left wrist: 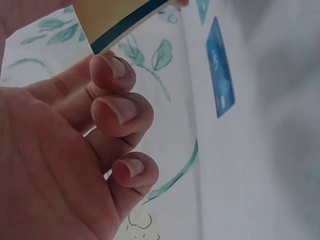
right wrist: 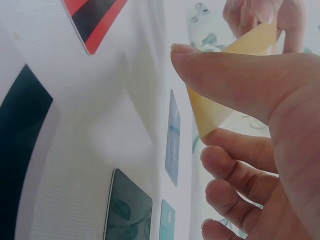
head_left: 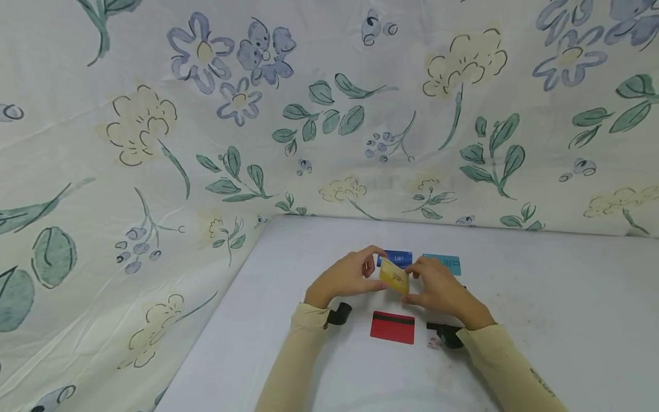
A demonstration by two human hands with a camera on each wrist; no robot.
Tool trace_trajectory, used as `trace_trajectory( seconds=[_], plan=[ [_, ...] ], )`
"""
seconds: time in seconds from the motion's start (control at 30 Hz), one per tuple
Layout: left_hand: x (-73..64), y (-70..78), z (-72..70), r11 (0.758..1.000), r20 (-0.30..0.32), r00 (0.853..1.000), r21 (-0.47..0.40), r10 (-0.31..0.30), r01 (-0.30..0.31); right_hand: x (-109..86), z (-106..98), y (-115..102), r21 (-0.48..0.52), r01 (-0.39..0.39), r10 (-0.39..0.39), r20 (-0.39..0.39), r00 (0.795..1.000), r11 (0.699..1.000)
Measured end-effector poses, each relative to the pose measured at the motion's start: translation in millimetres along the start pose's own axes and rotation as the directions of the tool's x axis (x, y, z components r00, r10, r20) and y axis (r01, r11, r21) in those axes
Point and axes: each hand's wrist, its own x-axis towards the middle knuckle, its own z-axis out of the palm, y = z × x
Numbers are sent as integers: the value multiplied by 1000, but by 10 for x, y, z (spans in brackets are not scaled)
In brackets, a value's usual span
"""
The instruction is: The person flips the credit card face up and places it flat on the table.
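A yellow card (head_left: 394,277) is held up tilted above the white table, between both hands. My left hand (head_left: 352,273) pinches its left side; in the left wrist view the card (left wrist: 122,22) shows a dark stripe and the other fingers curl loosely below it. On the opposite side, my right hand (head_left: 439,287) grips the card between thumb and forefinger; the thumb crosses in front of the card (right wrist: 212,107) in the right wrist view. Behind the hands lie a blue card (head_left: 401,257) marked VIP and a teal card (head_left: 450,265), both partly covered.
Nearer on the table (head_left: 247,332) lies a red card (head_left: 392,332) with a dark stripe. Beside it, another card (head_left: 433,341) is partly hidden by the right wrist's black camera (head_left: 450,336). A dark card (right wrist: 129,207) shows in the right wrist view. Floral cloth (head_left: 319,166) hangs behind.
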Motion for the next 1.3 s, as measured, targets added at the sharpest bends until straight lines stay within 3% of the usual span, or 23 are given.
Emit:
trace_trajectory(
  seconds=[0.47,0.83,1.3],
  plan=[
    [-38,-39,-11,993,31,994,62,-104,102,-10,-17,14,-4,-19,19,10,1000,1000],
    [-32,-81,12,979,42,990,161,-131,123,-20,-16,5,-19,-27,27,1,1000,999],
    [-11,-113,75,962,64,981,217,-181,163,-25,-3,-23,-56,-32,33,4,999,998]
  ],
)
